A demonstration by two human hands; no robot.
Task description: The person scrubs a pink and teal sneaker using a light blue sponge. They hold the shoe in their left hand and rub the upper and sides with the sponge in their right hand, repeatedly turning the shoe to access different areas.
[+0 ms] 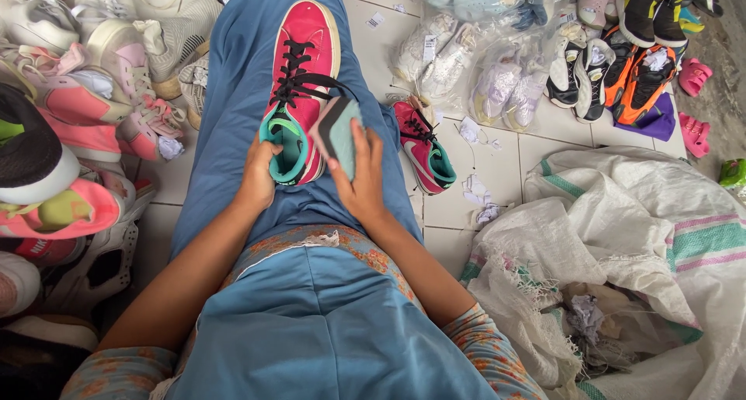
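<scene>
Resting on the lap, over the blue trousers [233, 97], a pink shoe [299, 81] with a teal collar and black laces is being worked on at its heel end. The left hand [259, 174] is curled around the teal heel, fingers closed on it. The right hand [361, 178] lies with fingers fairly flat and spread against a teal insole [338, 128], which is pressed up beside the shoe's opening; thumb position cannot be told. The hands are near each other but apart, the shoe's collar between them.

For the step to go well, the heel should be kept steady by the left hand while the insole is lined up toe-first with the opening, and the loose laces should be kept clear of the mouth. Forcing it bent would probably crease it.

The matching shoe [423, 151] lies on the tiled floor [497, 159] just beside the right knee. Piled shoes [70, 112] are at the left, a woven sack [645, 237] at the right.
</scene>
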